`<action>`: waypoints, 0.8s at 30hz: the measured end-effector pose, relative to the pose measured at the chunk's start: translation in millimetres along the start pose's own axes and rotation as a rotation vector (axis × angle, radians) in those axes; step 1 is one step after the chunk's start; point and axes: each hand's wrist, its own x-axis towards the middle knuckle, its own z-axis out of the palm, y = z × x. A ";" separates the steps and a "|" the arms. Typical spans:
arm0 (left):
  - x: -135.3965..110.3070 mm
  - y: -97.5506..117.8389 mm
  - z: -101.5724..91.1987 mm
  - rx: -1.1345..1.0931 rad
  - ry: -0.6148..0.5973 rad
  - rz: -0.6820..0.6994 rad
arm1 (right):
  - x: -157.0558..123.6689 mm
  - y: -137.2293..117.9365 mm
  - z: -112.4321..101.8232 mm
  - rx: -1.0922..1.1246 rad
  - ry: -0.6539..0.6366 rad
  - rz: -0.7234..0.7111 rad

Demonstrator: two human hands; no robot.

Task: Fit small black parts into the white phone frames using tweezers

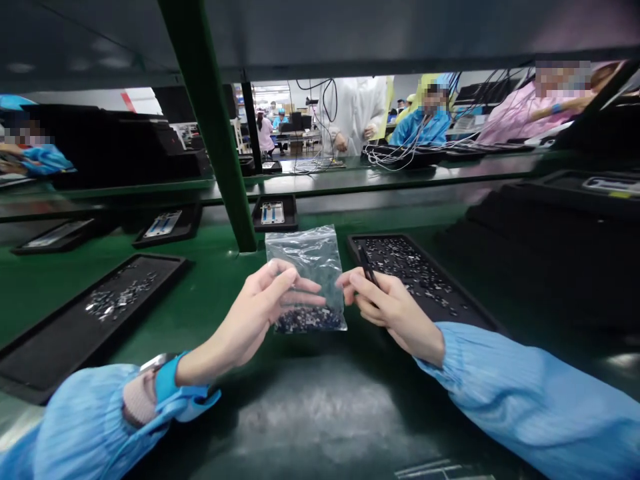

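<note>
My left hand point(273, 293) is in front of a clear zip bag point(310, 257), its thumb and index finger pinched together and other fingers stretched to the right. Anything in that pinch is too small to make out. The bag lies on the green bench, with many tiny dark and silvery parts point(303, 321) at its near end. My right hand point(383, 300) is closed around black tweezers point(367, 265), whose tips point up and away. Its fingertips come close to the bag's right edge. Beside it lies a black tray point(470, 310) scattered with small parts.
Another black tray point(45, 353) with a heap of small parts lies at left. Smaller trays with metal plates, such as this tray point(257, 223), stand farther back. A green post point(217, 133) rises behind the bag. Black stacked trays point(545, 260) are at right. Co-workers sit beyond.
</note>
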 end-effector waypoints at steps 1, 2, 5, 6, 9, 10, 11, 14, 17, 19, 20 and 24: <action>-0.2 -1.3 1.3 0.005 -0.013 -0.009 | -1.2 -0.5 0.3 0.015 -0.009 -0.001; -0.8 -2.5 2.1 0.006 -0.027 -0.018 | -2.6 -0.5 0.6 0.022 -0.018 -0.004; -4.5 -4.6 3.3 -0.004 -0.062 -0.044 | -7.5 0.4 1.3 -0.005 -0.045 -0.025; -5.9 -4.7 3.7 -0.004 -0.072 -0.051 | -9.1 0.5 1.6 -0.034 -0.051 -0.033; -8.7 -4.2 5.5 -0.004 -0.096 -0.076 | -12.6 -0.3 3.2 -0.159 -0.061 -0.069; -9.1 -4.0 6.2 -0.006 -0.101 -0.083 | -13.3 -0.8 3.8 -0.197 -0.061 -0.086; -9.4 -3.8 6.8 -0.009 -0.104 -0.090 | -13.9 -1.3 4.4 -0.225 -0.060 -0.101; -9.9 -3.1 8.2 -0.016 -0.107 -0.099 | -15.3 -2.5 5.8 -0.261 -0.056 -0.121; -11.0 -2.4 8.6 -0.025 -0.097 -0.097 | -17.2 -4.0 6.2 -0.269 -0.050 -0.118; -11.8 -1.9 8.8 -0.034 -0.093 -0.099 | -18.7 -5.3 6.2 -0.272 -0.046 -0.114; -12.1 -1.6 8.9 -0.039 -0.093 -0.102 | -19.4 -6.0 6.3 -0.273 -0.045 -0.113; -13.1 -0.3 9.6 -0.056 -0.097 -0.110 | -21.5 -7.8 6.8 -0.258 -0.055 -0.116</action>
